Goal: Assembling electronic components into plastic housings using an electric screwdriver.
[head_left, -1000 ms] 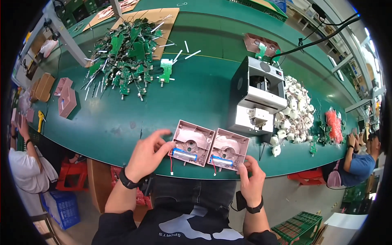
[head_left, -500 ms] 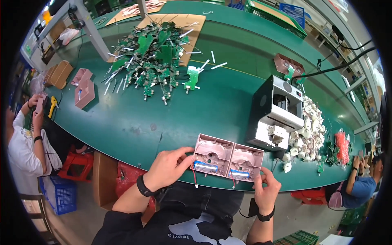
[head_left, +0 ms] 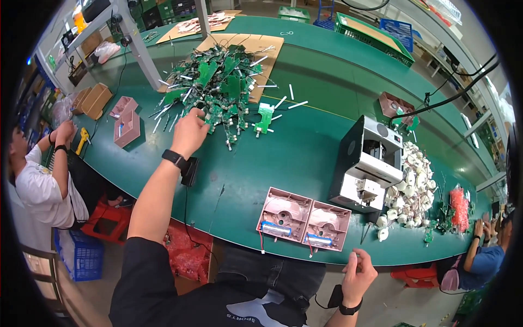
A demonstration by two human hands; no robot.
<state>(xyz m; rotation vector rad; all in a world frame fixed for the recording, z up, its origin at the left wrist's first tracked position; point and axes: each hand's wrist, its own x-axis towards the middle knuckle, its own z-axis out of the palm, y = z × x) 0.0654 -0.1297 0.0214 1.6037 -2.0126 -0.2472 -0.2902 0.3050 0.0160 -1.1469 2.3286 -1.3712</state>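
My left hand (head_left: pixel 189 132) reaches to the near left edge of a heap of green circuit boards (head_left: pixel 226 90) with wires and white strips. Its fingers are bent but apart, and nothing shows held in them. Near the table's front edge lie two pink plastic housings (head_left: pixel 283 204) (head_left: pixel 329 219), side by side. Each holds a blue cylindrical battery (head_left: pixel 276 229) (head_left: pixel 318 240) and has a red lead hanging at its front. My right hand (head_left: pixel 359 274) hovers off the front right corner of the right housing, fingers loosely curled and apart, holding nothing.
A black and silver machine (head_left: pixel 368 169) stands right of the housings, beside a heap of white parts (head_left: pixel 411 191). More pink housings (head_left: pixel 126 128) lie at the left. A corded black box (head_left: pixel 189 171) is beside my left wrist. Co-workers sit at both sides.
My left hand has left the left housing and moved far forward and left to the circuit boards. My right hand has let go of the right housing and drawn back slightly.
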